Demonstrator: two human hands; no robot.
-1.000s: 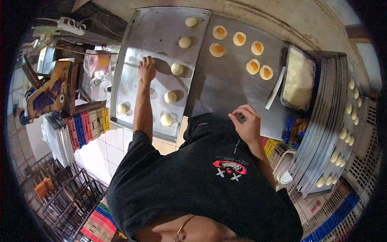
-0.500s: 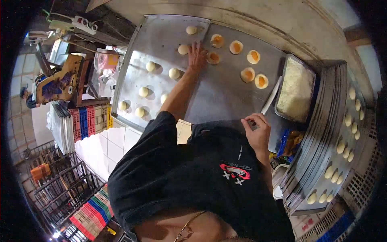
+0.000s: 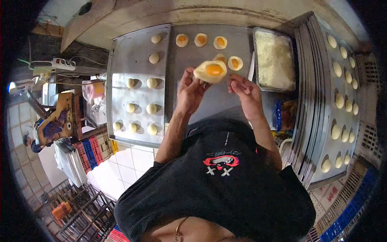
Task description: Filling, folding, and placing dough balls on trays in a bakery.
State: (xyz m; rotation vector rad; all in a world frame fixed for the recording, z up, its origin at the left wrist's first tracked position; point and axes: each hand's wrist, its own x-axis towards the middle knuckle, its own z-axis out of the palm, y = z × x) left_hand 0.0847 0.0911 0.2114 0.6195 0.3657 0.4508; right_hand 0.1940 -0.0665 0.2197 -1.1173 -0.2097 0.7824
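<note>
My left hand (image 3: 191,93) holds up a pale flattened dough piece (image 3: 201,73) with an orange filling (image 3: 214,69) on it, over the metal work surface (image 3: 201,105). Just to the right of it, my right hand (image 3: 246,94) has its fingers curled; whether they hold anything is unclear. Several filled dough discs (image 3: 200,40) lie behind, one partly hidden by the raised piece. A long white utensil (image 3: 251,68) lies beside a tub of pale crumbly stuff (image 3: 273,58) at the right.
A metal tray (image 3: 121,68) of dough balls (image 3: 151,108) is on the left. Stacked trays (image 3: 306,97) stand at the right, more dough balls on top. A power strip (image 3: 64,63), machine (image 3: 56,123), crates (image 3: 86,153) and a co-worker (image 3: 33,144) are at left, a black rack (image 3: 76,205) below.
My left hand has moved from the dough-ball tray to the middle and now holds a raised filled piece. My right hand has risen beside it. The view has shifted.
</note>
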